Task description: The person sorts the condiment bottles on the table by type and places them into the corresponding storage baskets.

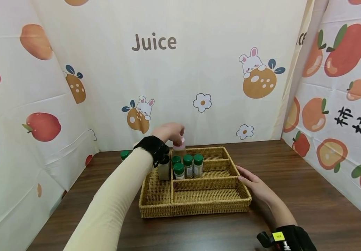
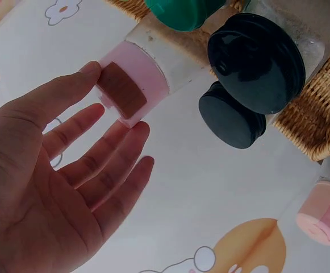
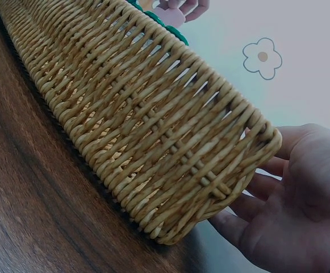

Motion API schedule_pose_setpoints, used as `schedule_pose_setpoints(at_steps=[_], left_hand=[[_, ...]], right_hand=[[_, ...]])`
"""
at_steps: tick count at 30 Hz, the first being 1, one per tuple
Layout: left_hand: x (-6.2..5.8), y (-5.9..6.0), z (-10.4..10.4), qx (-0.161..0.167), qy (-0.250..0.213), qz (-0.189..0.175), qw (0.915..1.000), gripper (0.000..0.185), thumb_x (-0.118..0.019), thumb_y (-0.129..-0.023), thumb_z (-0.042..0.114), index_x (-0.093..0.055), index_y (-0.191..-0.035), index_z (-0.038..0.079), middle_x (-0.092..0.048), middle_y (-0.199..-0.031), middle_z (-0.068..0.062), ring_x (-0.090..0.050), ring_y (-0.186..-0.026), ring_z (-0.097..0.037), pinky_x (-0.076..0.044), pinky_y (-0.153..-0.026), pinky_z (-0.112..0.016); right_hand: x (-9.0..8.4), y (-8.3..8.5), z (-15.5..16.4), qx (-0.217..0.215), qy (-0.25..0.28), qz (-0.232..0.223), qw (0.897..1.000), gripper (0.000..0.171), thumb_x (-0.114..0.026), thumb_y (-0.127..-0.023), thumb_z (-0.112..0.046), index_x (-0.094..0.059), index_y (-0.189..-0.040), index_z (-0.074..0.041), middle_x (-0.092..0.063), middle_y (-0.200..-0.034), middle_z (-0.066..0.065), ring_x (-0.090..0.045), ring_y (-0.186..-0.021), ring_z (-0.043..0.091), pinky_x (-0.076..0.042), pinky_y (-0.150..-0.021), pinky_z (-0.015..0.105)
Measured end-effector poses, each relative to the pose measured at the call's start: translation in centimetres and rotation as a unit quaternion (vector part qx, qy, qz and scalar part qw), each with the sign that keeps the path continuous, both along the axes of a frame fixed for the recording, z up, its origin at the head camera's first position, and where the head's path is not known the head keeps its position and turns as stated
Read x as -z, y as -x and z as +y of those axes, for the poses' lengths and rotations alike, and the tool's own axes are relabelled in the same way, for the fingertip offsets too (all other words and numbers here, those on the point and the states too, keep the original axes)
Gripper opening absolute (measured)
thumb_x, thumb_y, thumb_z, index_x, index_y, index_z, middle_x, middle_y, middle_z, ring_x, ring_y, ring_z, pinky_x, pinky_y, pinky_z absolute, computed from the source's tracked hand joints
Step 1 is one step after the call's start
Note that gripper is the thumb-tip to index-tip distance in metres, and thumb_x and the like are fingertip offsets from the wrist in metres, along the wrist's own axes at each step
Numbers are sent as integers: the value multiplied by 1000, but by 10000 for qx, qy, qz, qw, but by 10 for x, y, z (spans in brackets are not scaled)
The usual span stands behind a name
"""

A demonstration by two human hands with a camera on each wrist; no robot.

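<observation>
Left hand (image 1: 169,131), fingers spread and barely touching, sits atop the upright pink-capped jar (image 1: 179,149) at the basket's (image 1: 196,205) far side; right hand (image 1: 255,184) rests open against its right wall.

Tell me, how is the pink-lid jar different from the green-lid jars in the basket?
The pink-lid jar has a pale pink cap; the green-lid jars have dark green caps. The left hand touches the pink-lid jar at its cap, while nothing touches the green-lid jars. The pink-lid jar stands behind the green-lid jars, nearer the wall. Both kinds stand upright in the wicker basket, which the right hand steadies.
</observation>
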State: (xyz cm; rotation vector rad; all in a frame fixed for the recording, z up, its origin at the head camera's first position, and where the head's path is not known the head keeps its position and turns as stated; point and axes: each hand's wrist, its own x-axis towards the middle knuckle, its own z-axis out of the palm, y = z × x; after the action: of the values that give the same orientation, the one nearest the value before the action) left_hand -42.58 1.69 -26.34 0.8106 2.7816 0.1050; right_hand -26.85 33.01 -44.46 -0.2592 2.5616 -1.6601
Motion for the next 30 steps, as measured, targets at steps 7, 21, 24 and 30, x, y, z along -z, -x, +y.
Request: schedule_pose_setpoints(at_steps=[7, 21, 24, 30], left_hand=[[8, -2, 0, -153, -160, -106, 9997, 20, -69, -90, 14, -59, -107, 9, -68, -95, -5, -60, -87, -19, -46, -79, -33], [16, 0, 1, -47, 344, 216, 9992, 16, -67, -93, 10, -67, -108, 6, -66, -109, -9, -54, -91, -21, -49, -83, -34], [14, 3, -3, -83, 319, 321, 9989, 19, -67, -93, 9, -67, -111, 4, -66, -112, -11, -55, -93, -22, -50, -87, -35], [2, 6, -23, -145, 86, 339, 9993, 21, -67, -92, 8, -66, -113, 2, -65, -110, -11, -54, -91, -21, -49, -83, -34]], right_hand=[[1, 1, -1, -50, 42, 65, 10000, 61, -43, -108, -29, -21, -158, -1, -22, -161, 29, -22, -148, 46, -42, -102, 27], [2, 1, -2, -75, 63, 56, 9999, 62, -43, -107, -28, -20, -158, -1, -21, -161, 29, -22, -148, 47, -42, -101, 27], [3, 1, -1, -84, 95, 76, 9999, 61, -43, -107, -27, -20, -158, -1, -21, -161, 29, -22, -148, 47, -42, -98, 21], [4, 3, 1, -24, -110, 137, 9998, 61, -42, -108, -29, -20, -158, -1, -21, -161, 29, -21, -148, 48, -40, -108, 43]])
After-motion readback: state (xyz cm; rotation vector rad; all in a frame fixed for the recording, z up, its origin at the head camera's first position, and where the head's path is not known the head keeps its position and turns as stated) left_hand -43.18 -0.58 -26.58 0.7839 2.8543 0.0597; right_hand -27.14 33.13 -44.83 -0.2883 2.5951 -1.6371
